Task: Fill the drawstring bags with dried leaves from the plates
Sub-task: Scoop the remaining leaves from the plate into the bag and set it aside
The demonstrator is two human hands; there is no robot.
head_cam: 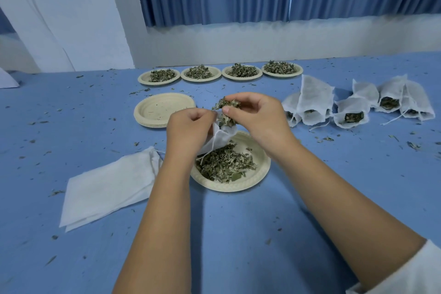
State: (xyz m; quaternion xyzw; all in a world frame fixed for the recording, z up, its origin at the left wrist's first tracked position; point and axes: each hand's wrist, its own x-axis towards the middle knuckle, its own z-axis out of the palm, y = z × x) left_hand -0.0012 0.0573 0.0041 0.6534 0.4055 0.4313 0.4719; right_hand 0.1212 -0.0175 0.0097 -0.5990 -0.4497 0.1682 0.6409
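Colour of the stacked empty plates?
Pale cream, plain, with ribbed rims: the stack of plates, head view.

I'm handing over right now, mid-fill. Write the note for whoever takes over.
Left hand holds a bag open over the near plate. Right hand pinches a clump of leaves at its mouth.
Done: filled bags lie right; empty plates stacked behind.
To do: empty the near plate, then four full plates at the back; flat empty bags wait near left.
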